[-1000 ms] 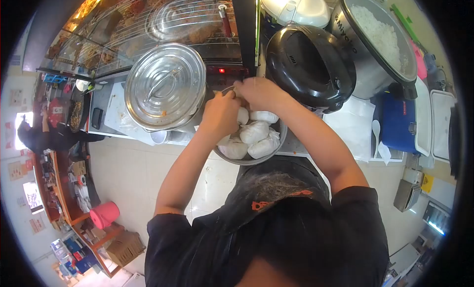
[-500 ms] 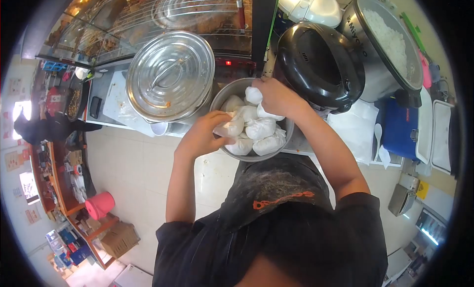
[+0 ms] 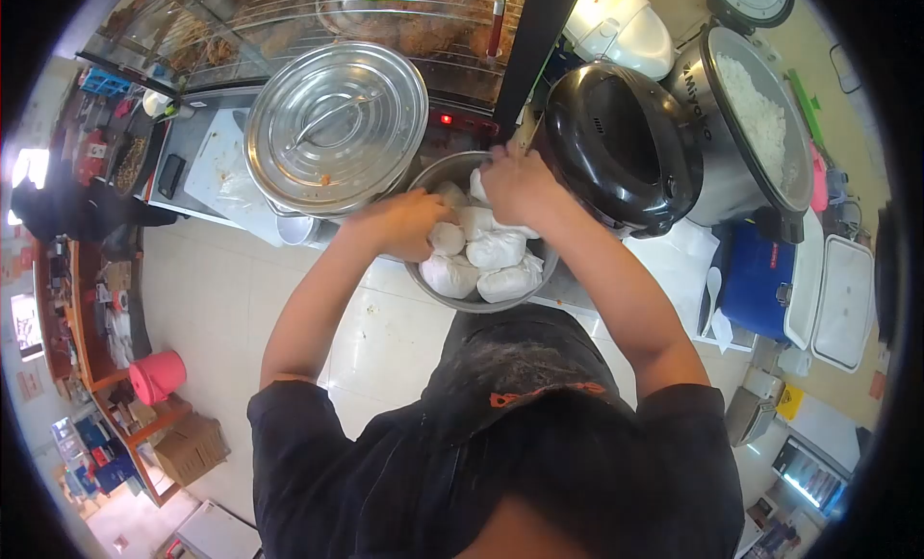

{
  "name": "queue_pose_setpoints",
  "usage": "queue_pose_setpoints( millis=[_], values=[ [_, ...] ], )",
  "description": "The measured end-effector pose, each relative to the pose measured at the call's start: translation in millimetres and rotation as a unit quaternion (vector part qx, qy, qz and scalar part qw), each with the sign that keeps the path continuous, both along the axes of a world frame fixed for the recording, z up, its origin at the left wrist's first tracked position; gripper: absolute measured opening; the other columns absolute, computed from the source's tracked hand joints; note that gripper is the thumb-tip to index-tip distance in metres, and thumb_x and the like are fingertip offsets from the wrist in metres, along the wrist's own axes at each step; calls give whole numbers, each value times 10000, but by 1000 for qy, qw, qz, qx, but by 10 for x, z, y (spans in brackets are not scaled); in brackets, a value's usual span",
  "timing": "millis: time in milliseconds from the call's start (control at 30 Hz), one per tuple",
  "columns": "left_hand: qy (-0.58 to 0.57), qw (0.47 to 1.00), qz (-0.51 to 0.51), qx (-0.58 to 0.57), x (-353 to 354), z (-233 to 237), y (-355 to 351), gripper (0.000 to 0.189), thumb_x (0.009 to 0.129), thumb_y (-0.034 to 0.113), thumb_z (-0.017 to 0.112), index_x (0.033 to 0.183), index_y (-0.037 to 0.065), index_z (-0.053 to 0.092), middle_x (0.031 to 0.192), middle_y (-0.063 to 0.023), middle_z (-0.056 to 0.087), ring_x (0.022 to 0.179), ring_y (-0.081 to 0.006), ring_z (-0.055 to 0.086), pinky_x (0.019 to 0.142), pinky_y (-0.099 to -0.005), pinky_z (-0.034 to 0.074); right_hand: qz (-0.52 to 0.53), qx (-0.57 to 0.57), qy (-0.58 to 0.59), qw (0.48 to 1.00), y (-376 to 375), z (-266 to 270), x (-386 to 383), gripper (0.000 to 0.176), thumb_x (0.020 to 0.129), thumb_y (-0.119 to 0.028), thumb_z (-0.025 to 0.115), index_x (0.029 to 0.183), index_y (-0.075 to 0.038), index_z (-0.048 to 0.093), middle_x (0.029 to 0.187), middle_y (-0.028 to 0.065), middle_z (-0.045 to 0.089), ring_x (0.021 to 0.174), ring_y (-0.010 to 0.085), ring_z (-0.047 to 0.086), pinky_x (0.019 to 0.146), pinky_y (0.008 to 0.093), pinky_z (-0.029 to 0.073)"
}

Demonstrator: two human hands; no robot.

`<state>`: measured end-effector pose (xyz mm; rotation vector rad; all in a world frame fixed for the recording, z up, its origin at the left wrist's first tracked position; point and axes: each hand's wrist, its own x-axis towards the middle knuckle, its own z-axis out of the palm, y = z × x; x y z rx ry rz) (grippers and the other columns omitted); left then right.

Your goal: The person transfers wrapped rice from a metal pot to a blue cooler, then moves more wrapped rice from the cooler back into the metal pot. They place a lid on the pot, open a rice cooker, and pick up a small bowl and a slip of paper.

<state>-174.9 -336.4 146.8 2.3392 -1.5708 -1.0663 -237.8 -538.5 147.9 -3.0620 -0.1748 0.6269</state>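
A round metal pot (image 3: 462, 305) in front of me holds several white wrapped bundles (image 3: 498, 250), knotted or bunched and piled together. My left hand (image 3: 409, 224) reaches in over the pot's left side, its fingers curled against a white bundle (image 3: 446, 240). At the far rim, my right hand (image 3: 520, 186) is closed, with part of another white bundle (image 3: 477, 186) showing beside its fingers. The bundles' contents are hidden by the wrapping.
A lidded steel pot (image 3: 337, 126) stands left of the bundles, below a glass food cabinet (image 3: 289, 30). On the right are a black-lidded cooker (image 3: 621, 140), a large open rice cooker (image 3: 756, 116) with white rice, a white spoon (image 3: 712, 294) and a blue box (image 3: 756, 285).
My left hand has shifted over the bundles, its fingers more curled. My right hand stays by the far rim, turned further over its bundle. The whole view has shifted slightly.
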Motion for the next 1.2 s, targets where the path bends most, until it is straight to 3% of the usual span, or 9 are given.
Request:
queue_pose_setpoints(
  millis=[100, 267, 500, 667, 767, 867, 1000, 1067, 1200],
  values=[
    [-31, 998, 40, -48, -55, -80, 103, 655, 666, 38, 757, 1291, 139, 589, 1265, -146, 561, 1133, -348, 595, 926, -452, 530, 130, 84, -100, 983, 129, 150, -50, 415, 739, -136, 726, 1142, -51, 681, 1181, 160, 650, 1200, 319, 534, 958, 505, 439],
    [-17, 981, 148, -123, -217, 25, 199, 584, 657, -35, 743, 1198, 116, 580, 1117, -133, 624, 1111, -358, 598, 892, -448, 519, 121, 110, 28, 986, 157, -95, 69, 427, 691, -287, 811, 1045, -60, 742, 1050, 121, 713, 1203, 343, 535, 1002, 622, 363],
    [13, 987, 103, -121, -68, -89, 275, 558, 661, -44, 705, 1182, 134, 614, 1081, -143, 643, 1101, -358, 601, 912, -446, 509, 218, 78, 50, 971, 219, -158, 248, 486, 621, -327, 845, 1020, -62, 761, 1082, 156, 728, 1298, 361, 530, 1144, 662, 256],
    [-66, 991, 110, -42, -220, 14, 60, 535, 655, -49, 682, 1173, 61, 606, 1078, -152, 637, 1094, -364, 600, 928, -438, 507, 183, 99, 49, 977, 117, -158, 313, 405, 658, -269, 818, 980, -40, 732, 973, 159, 723, 1181, 359, 599, 1026, 658, 391],
    [-212, 946, 166, -178, -437, -357, 50, 527, 657, -61, 685, 1167, 30, 596, 1080, -154, 636, 1101, -358, 593, 931, -431, 508, 143, 111, 8, 983, 94, -38, 273, 406, 672, -242, 812, 990, -15, 698, 948, 168, 709, 1125, 368, 620, 962, 625, 450],
    [-101, 921, 246, -285, -426, -333, 101, 472, 652, -55, 726, 1109, 20, 629, 1050, -145, 670, 1029, -349, 631, 892, -413, 528, 68, 146, 2, 987, 169, -105, 119, 444, 686, -219, 803, 1047, -2, 660, 987, 179, 698, 1094, 371, 630, 928, 540, 498],
    [142, 918, 296, -221, -302, -136, 253, 394, 697, -55, 759, 1078, -1, 676, 1053, -129, 720, 949, -317, 688, 846, -380, 546, 60, 197, -58, 977, 65, -264, -175, 482, 706, -193, 785, 1116, -2, 617, 1064, 186, 683, 1061, 368, 645, 912, 436, 530],
    [220, 891, 318, -240, -286, -281, 268, 379, 723, -63, 760, 1091, -5, 692, 1073, -122, 736, 935, -288, 710, 836, -360, 552, 62, 151, -2, 987, 125, -179, -155, 369, 740, -178, 740, 1065, -26, 656, 1072, 181, 684, 1028, 341, 662, 913, 465, 517],
    [129, 924, 256, -255, -325, -176, 170, 389, 818, -86, 675, 1196, 8, 678, 1204, -137, 705, 1077, -206, 672, 877, -314, 553, 90, 175, -69, 978, 150, -358, -293, 197, 745, -138, 687, 928, -73, 727, 954, 154, 712, 962, 321, 680, 919, 468, 500]
  ],
)
